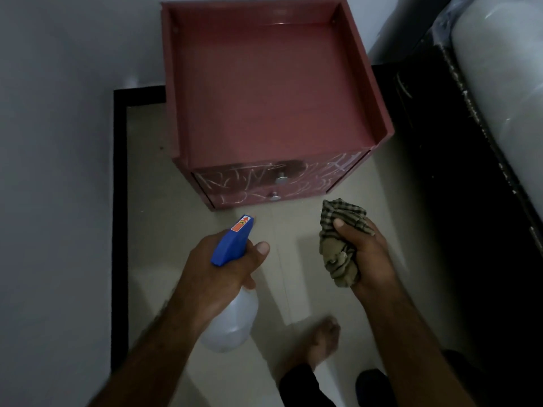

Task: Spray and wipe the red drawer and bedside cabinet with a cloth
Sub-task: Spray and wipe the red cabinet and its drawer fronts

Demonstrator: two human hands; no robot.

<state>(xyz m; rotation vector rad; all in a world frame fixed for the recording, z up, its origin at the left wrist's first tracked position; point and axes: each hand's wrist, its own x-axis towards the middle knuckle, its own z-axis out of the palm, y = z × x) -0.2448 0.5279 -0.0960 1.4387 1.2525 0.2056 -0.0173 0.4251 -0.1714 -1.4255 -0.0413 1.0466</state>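
— Pale tiled floor (164, 177) and a grey wall (58, 83) surround the red wooden bedside cabinet (264, 83), which stands against that wall with its raised-rim top facing us. Has any of it been cleaned?

— We judge not. The top looks dry and dull apart from a glare at its back edge. We spot no droplets or wipe streaks, though the light is dim.

— And the red drawer with the pale scratch pattern (235, 177)?

— Closed, at the cabinet's front, just under the top. A second drawer front (235, 198) sits beneath it. Neither shows wetness that we can make out.

— Where are our tools?

— Before the cabinet, apart from it. Our left hand (214, 274) wraps round the neck of the white plastic spray bottle with the blue head (232, 245), with the thumb lying along its side and the nozzle aimed toward the drawer fronts. The trigger finger is hidden, so we cannot tell whether it squeezes. Our right hand (367, 259) grips the bunched olive checked cloth (338, 254), fingers curled round it and thumb pressing on top.

— So what remains?

— Everything, by our reckoning: spraying, then wiping the top, the sides and the drawer.
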